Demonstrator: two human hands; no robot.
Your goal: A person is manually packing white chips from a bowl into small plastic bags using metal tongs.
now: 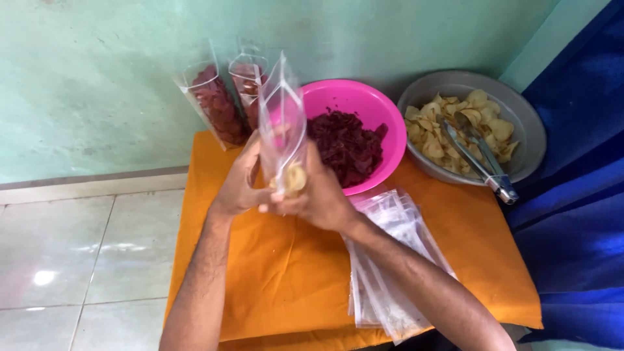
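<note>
Gripping a clear bag [281, 123] of pale chips, my left hand [239, 181] and right hand [320, 195] clench its base over the orange cloth [273, 273] | risk: top-heavy bag tips, spilling | beyond: pink bowl [383, 117], grey basin [526, 123].

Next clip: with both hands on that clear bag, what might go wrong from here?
The clear bag stands tall and floppy with only a few pale chips at the bottom; held low by the left hand and right hand, it may fold over. The two filled bags leaning on the wall close behind could get knocked.
</note>
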